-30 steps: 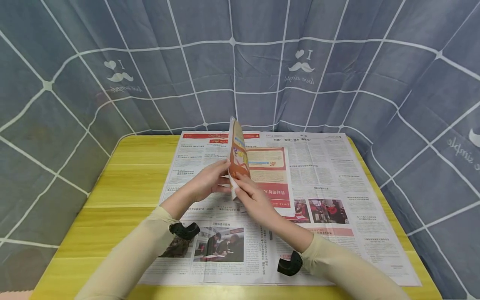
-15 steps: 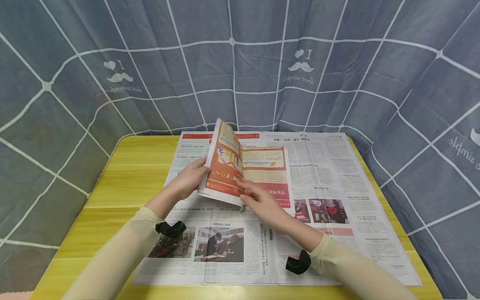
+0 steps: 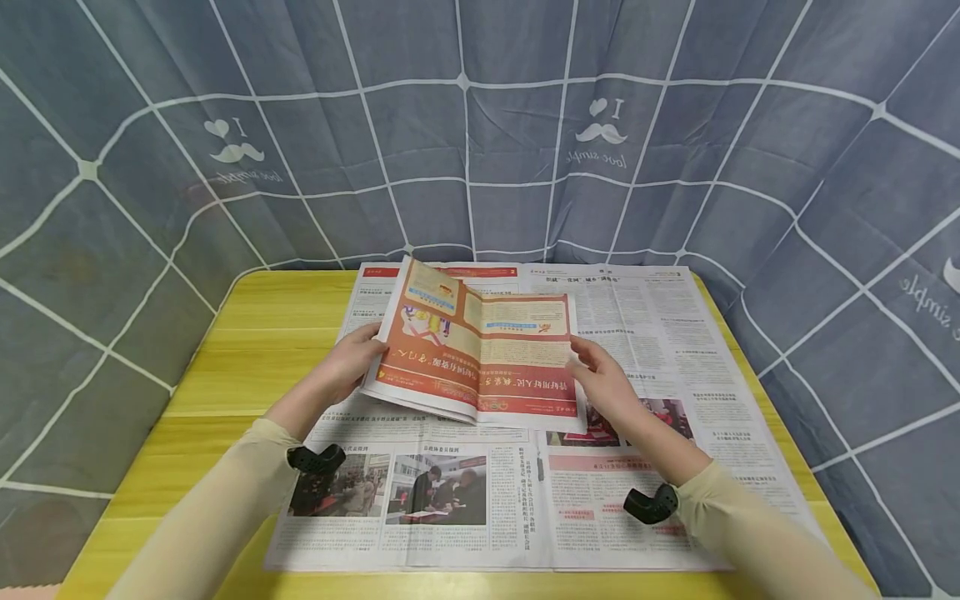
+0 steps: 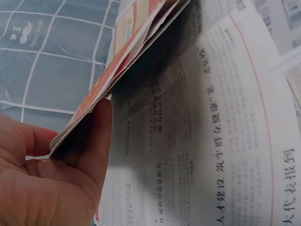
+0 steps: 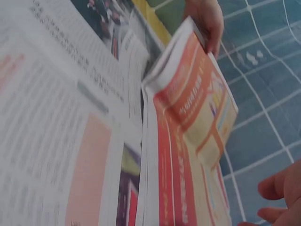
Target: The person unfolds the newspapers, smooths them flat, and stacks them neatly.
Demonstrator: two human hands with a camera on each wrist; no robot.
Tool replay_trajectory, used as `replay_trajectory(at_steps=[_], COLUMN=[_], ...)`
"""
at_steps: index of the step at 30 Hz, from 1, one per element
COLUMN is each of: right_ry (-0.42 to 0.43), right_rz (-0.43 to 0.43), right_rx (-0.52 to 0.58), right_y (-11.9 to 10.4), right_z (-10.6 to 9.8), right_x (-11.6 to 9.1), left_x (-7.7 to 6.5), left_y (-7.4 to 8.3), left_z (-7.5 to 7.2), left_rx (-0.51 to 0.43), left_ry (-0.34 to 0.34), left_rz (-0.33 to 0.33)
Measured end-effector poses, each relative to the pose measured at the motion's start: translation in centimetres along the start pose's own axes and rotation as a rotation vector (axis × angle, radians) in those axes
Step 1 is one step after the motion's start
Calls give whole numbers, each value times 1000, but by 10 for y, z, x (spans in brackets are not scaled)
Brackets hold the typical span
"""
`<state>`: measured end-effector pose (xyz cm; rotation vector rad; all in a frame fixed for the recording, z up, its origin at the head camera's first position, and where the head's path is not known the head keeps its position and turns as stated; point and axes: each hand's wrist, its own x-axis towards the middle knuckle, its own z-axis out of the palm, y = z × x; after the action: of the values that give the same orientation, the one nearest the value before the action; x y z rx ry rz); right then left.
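A folded newspaper [image 3: 525, 367] with red and cream pages lies spread like a book on a larger newspaper sheet [image 3: 465, 546]. Its left half is lifted and slanted, and its right half lies flatter. My left hand [image 3: 348, 362] grips the left edge; in the left wrist view the thumb and fingers of that hand [image 4: 51, 174] are on either side of the layered edge. At the right edge is my right hand [image 3: 607, 379], its fingers loosely apart. The right wrist view has this hand [image 5: 284, 195] at the lower right, not gripping the paper.
The big sheet covers much of the yellow wood-grain table [image 3: 255, 350], which shows at the left and along the front edge. A grey curtain [image 3: 517, 133] with white grid lines encloses the back and sides.
The left half of the folded newspaper has swung from upright down to the left, held by my left hand. My right hand has moved from the middle fold to the right edge.
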<state>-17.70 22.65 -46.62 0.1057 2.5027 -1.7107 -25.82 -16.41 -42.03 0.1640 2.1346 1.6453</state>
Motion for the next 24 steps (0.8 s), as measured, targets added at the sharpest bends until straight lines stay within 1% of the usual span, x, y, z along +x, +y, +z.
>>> replay_trajectory(at_steps=[5, 7, 16, 24], right_ry=[5, 7, 4, 7], right_rz=[69, 90, 130, 186], right_rx=[17, 42, 229, 353], right_y=[8, 11, 21, 24], right_z=[-11, -13, -19, -22], right_x=[4, 5, 13, 19], left_x=[1, 2, 0, 3], left_y=[-7, -10, -21, -32], left_z=[-3, -4, -4, -2], left_rx=[3, 5, 33, 50], left_ry=[2, 5, 48, 78], left_rz=[-14, -13, -28, -39])
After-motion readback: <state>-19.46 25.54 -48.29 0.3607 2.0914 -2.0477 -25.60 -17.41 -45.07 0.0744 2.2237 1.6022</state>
